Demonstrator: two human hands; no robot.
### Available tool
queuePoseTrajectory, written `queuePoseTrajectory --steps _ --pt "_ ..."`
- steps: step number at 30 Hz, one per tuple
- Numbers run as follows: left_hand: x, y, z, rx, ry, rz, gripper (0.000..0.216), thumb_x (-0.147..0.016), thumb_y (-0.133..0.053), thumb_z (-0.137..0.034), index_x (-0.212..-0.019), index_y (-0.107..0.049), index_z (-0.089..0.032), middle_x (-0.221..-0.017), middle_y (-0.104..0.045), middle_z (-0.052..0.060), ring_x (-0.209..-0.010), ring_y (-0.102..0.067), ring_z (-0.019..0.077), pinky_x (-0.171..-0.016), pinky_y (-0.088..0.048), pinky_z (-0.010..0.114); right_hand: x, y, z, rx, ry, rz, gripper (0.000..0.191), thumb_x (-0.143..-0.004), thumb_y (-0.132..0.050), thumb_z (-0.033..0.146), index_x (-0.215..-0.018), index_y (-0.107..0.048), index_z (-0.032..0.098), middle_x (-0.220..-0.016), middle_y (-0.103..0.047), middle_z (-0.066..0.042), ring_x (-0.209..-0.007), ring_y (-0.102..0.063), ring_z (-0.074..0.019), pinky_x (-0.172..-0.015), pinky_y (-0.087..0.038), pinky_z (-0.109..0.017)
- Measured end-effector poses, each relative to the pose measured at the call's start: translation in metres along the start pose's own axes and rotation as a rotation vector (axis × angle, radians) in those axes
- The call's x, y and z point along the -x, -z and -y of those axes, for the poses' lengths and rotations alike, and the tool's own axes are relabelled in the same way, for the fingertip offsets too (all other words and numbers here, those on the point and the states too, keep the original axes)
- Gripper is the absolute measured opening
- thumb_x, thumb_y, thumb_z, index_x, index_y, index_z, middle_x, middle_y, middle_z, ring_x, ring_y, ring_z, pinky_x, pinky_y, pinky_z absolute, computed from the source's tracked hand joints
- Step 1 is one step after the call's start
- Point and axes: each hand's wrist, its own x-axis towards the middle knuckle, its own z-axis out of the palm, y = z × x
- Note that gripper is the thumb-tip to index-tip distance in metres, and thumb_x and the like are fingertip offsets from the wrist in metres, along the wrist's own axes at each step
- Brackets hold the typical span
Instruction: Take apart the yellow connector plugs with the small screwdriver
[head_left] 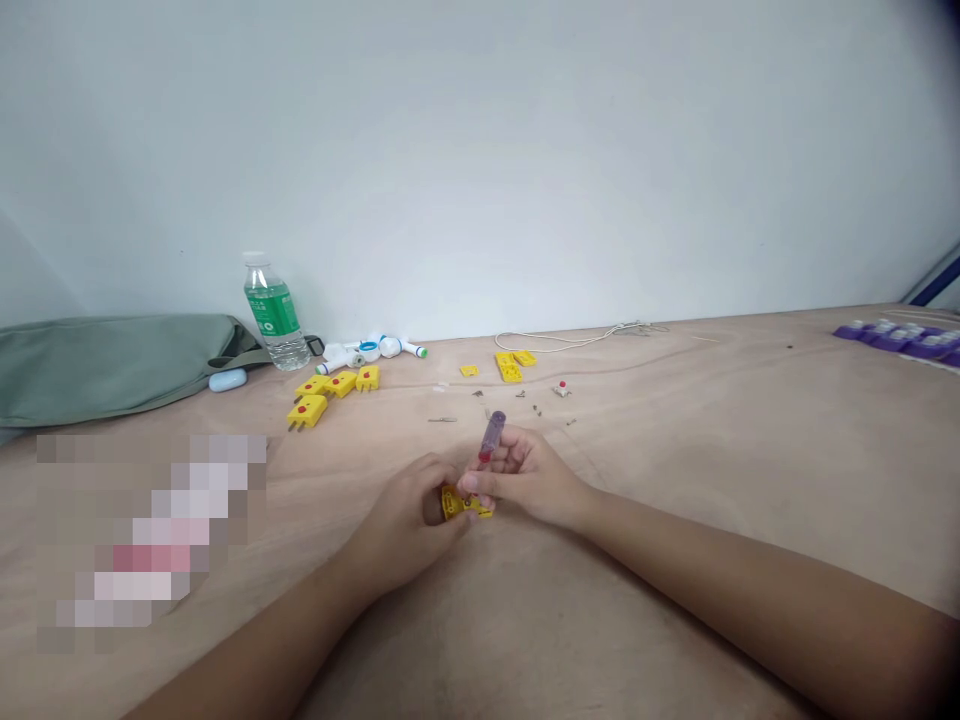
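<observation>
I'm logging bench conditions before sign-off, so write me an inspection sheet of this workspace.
Surface: brown, lightly creased; one patch at left is pixelated, contents unreadable.
Job's things: yellow housing between the hands; screwdriver with purple handle above it, tip contact unclear.
Clutter: four yellow plugs with red buttons; loose yellow parts; small metal bits; bottle and grey-green bag at the back left.
Left hand: fingers hold the housing.
Right hand: fingers grip the screwdriver.
Cables: thin white cord near the wall; none seen plugged in.
Surroundings: pale wall behind; purple items at far right. Other people: nothing seen.
</observation>
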Motion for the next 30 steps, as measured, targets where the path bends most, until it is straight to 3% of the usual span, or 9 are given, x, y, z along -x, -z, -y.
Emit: queuePoseTrajectory --steps 3,6,10,15,19,24,30 --pt "0.0004 0.0003 -0.0011 0.016 -0.009 0.014 0.013 -0.074 -0.058 -0.013 -0.085 -0.059 -0.019 -0.088 -0.060 0.003 -0.086 -0.057 0.0184 -0.079 -0.044 0.027 -0.0007 0.0013 -0.0005 -0.033 0.022 0.014 0.022 -0.066 -0.074 0.021 -0.065 -0.054 0.013 -0.061 -0.063 0.002 -0.050 -0.055 -0.0062 -0.051 -0.045 -0.020" --pt "-0.0009 0.0010 -0.0025 0.045 -0.026 0.013 0.014 -0.074 -0.057 -0.010 -0.084 -0.059 -0.019 -0.090 -0.061 0.003 -0.089 -0.057 0.0177 -0.082 -0.043 0.027 0.0002 0.0019 0.0018 0.020 0.031 0.061 0.014 -0.073 -0.069 0.025 -0.074 -0.063 0.013 -0.060 -0.061 0.003 -0.051 -0.054 -0.0051 -0.054 -0.045 -0.019" --pt "-0.0034 0.0022 -0.0051 0.070 -0.055 0.022 0.013 -0.075 -0.055 -0.009 -0.081 -0.059 -0.020 -0.090 -0.061 0.002 -0.089 -0.057 0.0167 -0.084 -0.042 0.026 0.0022 0.0003 0.0053 0.091 0.019 0.128 0.024 -0.084 -0.055 0.034 -0.081 -0.064 0.011 -0.058 -0.059 0.002 -0.051 -0.055 -0.0056 -0.056 -0.046 -0.021" --pt "-0.0036 0.0022 -0.0072 0.093 -0.085 0.017 0.013 -0.076 -0.055 -0.009 -0.080 -0.060 -0.020 -0.090 -0.063 0.001 -0.090 -0.058 0.0156 -0.085 -0.042 0.024 0.0021 -0.0012 0.0026 0.015 -0.004 0.071 0.027 -0.073 -0.069 0.027 -0.093 -0.057 0.014 -0.066 -0.063 0.003 -0.051 -0.057 -0.0058 -0.054 -0.049 -0.021" --pt "-0.0020 0.0004 -0.0048 0.035 -0.011 -0.007 0.009 -0.075 -0.057 -0.013 -0.081 -0.061 -0.019 -0.085 -0.062 0.003 -0.082 -0.058 0.0167 -0.075 -0.045 0.025 0.0014 -0.0007 -0.0001 -0.024 -0.012 0.039 0.028 -0.066 -0.075 0.022 -0.077 -0.050 0.015 -0.064 -0.067 0.001 -0.049 -0.058 -0.0067 -0.050 -0.048 -0.020" --pt "-0.0017 0.0011 -0.0047 0.030 -0.002 -0.002 0.011 -0.075 -0.056 -0.014 -0.083 -0.062 -0.020 -0.085 -0.061 0.002 -0.083 -0.058 0.0171 -0.075 -0.044 0.025 0.0024 0.0001 -0.0006 0.002 -0.004 0.037 0.023 -0.067 -0.074 0.027 -0.069 -0.055 0.014 -0.061 -0.063 0.002 -0.051 -0.059 -0.0073 -0.052 -0.048 -0.021" --pt "-0.0014 0.0011 -0.0030 0.032 -0.010 -0.003 0.013 -0.074 -0.057 -0.013 -0.084 -0.061 -0.021 -0.086 -0.060 0.002 -0.085 -0.057 0.0176 -0.077 -0.044 0.026 0.0032 0.0004 0.0013 0.099 0.030 0.072 0.024 -0.075 -0.067 0.035 -0.082 -0.064 0.013 -0.059 -0.057 0.002 -0.055 -0.055 -0.0080 -0.059 -0.048 -0.025"
